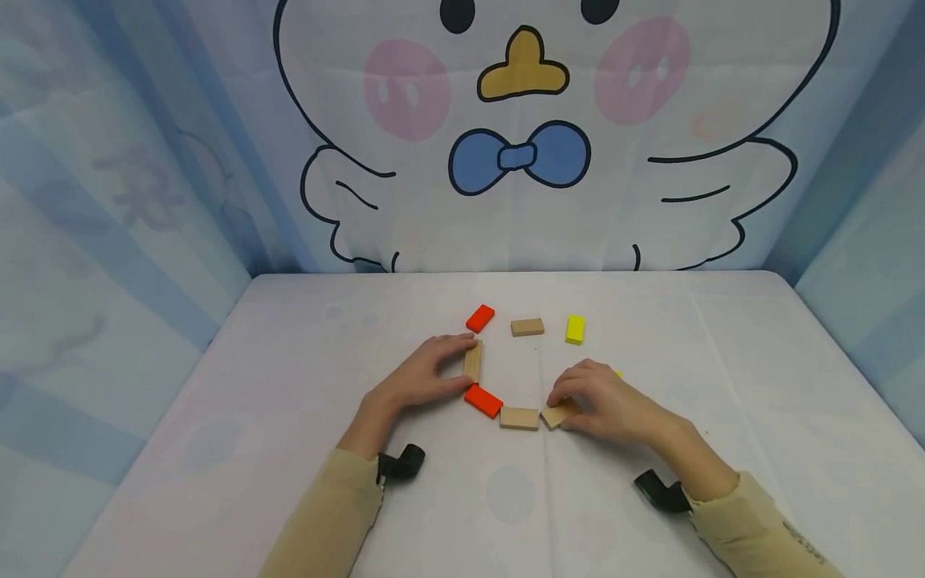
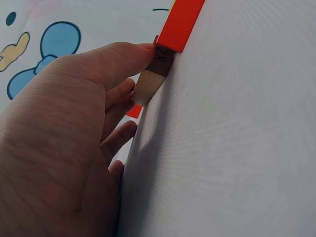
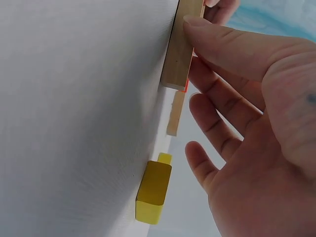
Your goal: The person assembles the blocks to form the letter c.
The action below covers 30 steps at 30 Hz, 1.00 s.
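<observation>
White cloth makes the back wall (image 1: 520,233), with a big bird picture on it, far past both hands. Under the hands is the pale table (image 1: 636,522). Two tan sleeves (image 1: 325,514) reach in from the near side. The left hand (image 1: 422,376) pinches the first wooden block (image 1: 473,363) by its two ends, thumb near and fingers far. The right hand (image 1: 610,405) pinches the second wooden block (image 1: 555,415) with its thumb and a finger. Behind each hand sits a black wrist piece (image 1: 405,463).

The other blocks are small too. Just past the left fingers lies the far red block (image 1: 480,318). Right by the left thumb is the near red block (image 1: 484,401). Between the two grips is the third wooden block (image 1: 519,419), just beside the one the right hand has. Past the grips lie the far wooden block (image 1: 527,327) and the far yellow block (image 1: 575,330). The near yellow block (image 3: 154,182) is below the right hand's little finger, not touching it.

I think the left thumb could bump the near red block. A hard right push could shove the third wooden block crooked, and a dropping palm could knock the near yellow one.
</observation>
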{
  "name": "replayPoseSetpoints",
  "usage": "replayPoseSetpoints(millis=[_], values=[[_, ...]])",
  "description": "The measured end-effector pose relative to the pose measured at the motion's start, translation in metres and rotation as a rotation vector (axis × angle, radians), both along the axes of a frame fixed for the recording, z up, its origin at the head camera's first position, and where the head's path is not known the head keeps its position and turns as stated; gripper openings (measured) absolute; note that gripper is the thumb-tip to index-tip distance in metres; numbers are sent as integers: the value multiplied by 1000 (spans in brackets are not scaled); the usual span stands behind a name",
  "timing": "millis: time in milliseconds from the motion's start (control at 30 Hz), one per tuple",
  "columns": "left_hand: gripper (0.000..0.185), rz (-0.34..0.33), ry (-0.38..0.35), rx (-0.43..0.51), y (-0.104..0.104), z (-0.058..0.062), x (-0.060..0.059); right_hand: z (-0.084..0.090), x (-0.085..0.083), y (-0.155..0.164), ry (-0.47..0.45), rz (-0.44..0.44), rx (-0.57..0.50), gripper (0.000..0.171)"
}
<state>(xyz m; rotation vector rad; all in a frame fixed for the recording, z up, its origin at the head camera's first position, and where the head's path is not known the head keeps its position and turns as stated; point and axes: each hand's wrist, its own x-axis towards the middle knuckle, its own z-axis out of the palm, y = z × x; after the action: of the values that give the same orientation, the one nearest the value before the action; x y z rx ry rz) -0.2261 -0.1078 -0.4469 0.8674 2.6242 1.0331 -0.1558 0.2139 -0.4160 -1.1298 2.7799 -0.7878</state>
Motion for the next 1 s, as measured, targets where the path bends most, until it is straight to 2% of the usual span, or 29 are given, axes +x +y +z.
replayPoseSetpoints(millis=[1000], values=[[63,4,1,6,0,-1,0,4,1,-3,-43,13,12,24]])
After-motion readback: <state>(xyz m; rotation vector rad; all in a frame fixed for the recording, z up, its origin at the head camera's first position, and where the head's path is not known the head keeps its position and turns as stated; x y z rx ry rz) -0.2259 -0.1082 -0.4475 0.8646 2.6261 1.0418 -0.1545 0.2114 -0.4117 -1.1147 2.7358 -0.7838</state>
